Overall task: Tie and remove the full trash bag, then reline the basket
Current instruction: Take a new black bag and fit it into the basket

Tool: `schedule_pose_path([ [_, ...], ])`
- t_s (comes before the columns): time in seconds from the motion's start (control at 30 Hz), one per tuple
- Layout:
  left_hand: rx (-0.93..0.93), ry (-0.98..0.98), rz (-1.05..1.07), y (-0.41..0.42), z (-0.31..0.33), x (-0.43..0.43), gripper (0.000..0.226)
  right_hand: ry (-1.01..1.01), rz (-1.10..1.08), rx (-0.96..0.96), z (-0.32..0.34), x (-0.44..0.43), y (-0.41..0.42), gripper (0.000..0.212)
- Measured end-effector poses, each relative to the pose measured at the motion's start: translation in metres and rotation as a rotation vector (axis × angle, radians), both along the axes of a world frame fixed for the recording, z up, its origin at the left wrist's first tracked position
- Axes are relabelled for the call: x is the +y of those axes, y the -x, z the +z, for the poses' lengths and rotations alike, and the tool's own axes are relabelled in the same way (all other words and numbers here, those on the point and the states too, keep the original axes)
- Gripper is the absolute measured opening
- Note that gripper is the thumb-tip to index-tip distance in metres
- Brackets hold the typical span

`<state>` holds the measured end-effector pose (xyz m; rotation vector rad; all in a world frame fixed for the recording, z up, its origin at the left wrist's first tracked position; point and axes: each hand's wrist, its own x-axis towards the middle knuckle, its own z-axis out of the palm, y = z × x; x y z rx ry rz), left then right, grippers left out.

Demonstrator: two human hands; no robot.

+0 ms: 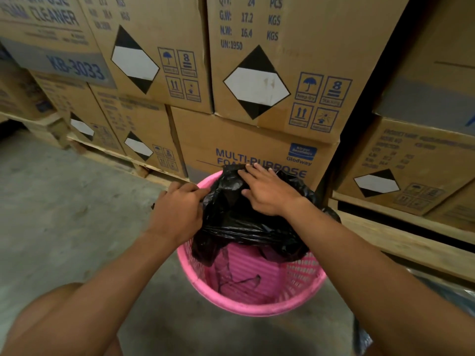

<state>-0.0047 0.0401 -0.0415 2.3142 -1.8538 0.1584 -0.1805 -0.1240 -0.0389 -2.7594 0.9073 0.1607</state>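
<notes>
A pink plastic basket (246, 305) stands on the concrete floor below me. A crumpled black trash bag (239, 224) lies over its far half and drapes past the far rim; the near half of the basket's ribbed inside shows bare. My left hand (178, 210) grips the bag's edge at the basket's left rim. My right hand (267, 190) lies flat on top of the bag near the far rim, fingers spread and pressing the plastic. A thin dark scrap (241, 281) lies low inside the basket.
Stacked cardboard cartons (257, 80) of foam cleaner on wooden pallets (120, 156) stand directly behind the basket and to the right. Concrete floor (64, 201) stretches out to the left. Another dark plastic bag (362, 337) shows at the lower right, beside my arm.
</notes>
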Motion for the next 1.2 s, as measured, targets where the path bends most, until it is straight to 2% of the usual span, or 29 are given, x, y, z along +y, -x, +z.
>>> schedule_pose_path([
  [0.07, 0.085, 0.085, 0.032, -0.002, -0.005, -0.001, 0.031, -0.007, 0.003, 0.041, -0.004, -0.006, -0.011, 0.064],
  [0.2, 0.313, 0.232, 0.151, -0.006, -0.012, -0.003, 0.026, 0.021, -0.004, 0.026, -0.007, -0.014, -0.018, 0.065],
  [0.37, 0.436, 0.336, 0.368, -0.012, -0.013, -0.001, 0.019, 0.096, -0.023, -0.031, -0.015, -0.012, -0.025, 0.067],
  [0.47, 0.378, 0.267, 0.401, -0.016, -0.017, 0.001, 0.020, 0.202, 0.077, -0.118, -0.018, -0.007, -0.032, 0.062],
  [0.6, 0.322, 0.275, 0.323, -0.010, -0.022, 0.004, 0.017, 0.124, 0.119, -0.117, -0.021, -0.007, -0.042, 0.058],
  [0.73, 0.212, 0.296, 0.263, -0.007, -0.022, 0.007, 0.011, 0.132, 0.119, -0.137, -0.025, -0.011, -0.048, 0.056],
  [0.8, 0.256, 0.297, 0.259, -0.006, -0.021, 0.008, 0.012, 0.114, 0.097, -0.122, -0.024, -0.011, -0.053, 0.057],
  [0.87, 0.381, 0.297, 0.287, -0.004, -0.018, 0.010, 0.025, 0.098, 0.069, -0.099, -0.024, -0.012, -0.057, 0.059],
  [0.97, 0.421, 0.210, 0.263, -0.003, -0.015, 0.018, 0.044, 0.084, 0.055, -0.063, -0.021, -0.011, -0.061, 0.063],
  [1.1, 0.592, 0.172, 0.211, -0.005, -0.015, 0.024, 0.046, 0.057, 0.021, -0.083, -0.020, -0.006, -0.064, 0.064],
  [1.2, 0.424, 0.262, 0.218, -0.006, -0.017, 0.028, 0.044, -0.004, 0.022, -0.144, -0.020, -0.005, -0.068, 0.046],
])
